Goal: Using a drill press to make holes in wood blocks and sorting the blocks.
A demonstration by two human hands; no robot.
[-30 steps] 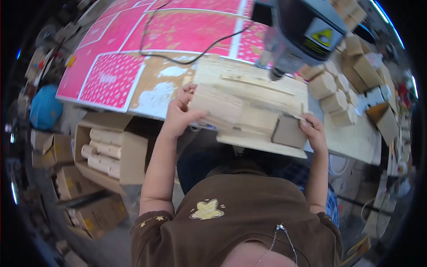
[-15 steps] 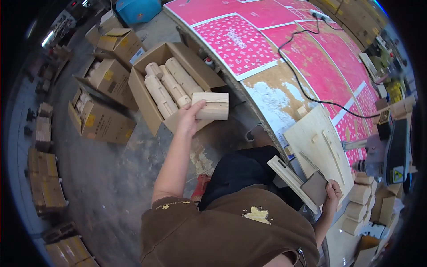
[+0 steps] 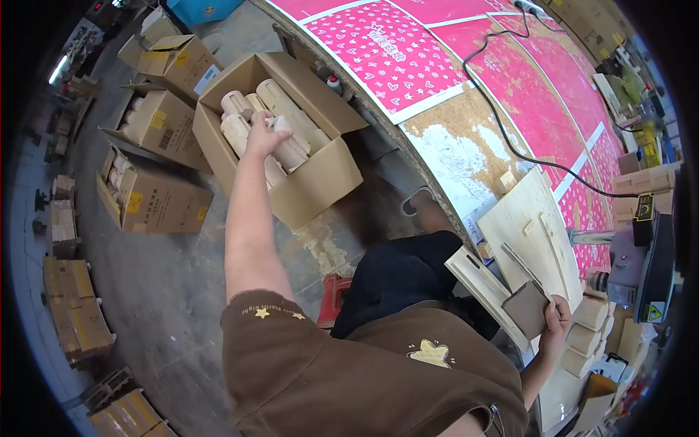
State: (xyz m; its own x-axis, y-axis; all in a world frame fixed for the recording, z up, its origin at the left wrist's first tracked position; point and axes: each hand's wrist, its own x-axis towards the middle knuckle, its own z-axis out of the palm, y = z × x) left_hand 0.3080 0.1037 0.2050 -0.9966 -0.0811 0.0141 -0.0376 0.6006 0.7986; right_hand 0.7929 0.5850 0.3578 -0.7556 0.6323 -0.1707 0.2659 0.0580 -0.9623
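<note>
Since half a second earlier, the left hand [image 3: 266,135] had moved from beside the open carton [image 3: 317,195] to within its mouth, over the wooden cylinders [image 3: 279,100]. Its fingers bent around or over a pale wooden piece [image 3: 293,151] inside the carton; I could not tell whether the grip held that piece or only rested on it. Well to the carton's right, the right hand [image 3: 557,317] pinched a grey-brown slab [image 3: 526,309] by its edge, near the table [image 3: 437,137].

Letting a piece go too high in the carton might, I judged, have made it roll or chip a neighbour, since the cylinders lay close together and unevenly. Fingertips could have been nipped between the pieces for the same reason. With the view turned toward the carton, the slab's edge-only hold also risked a slip.
</note>
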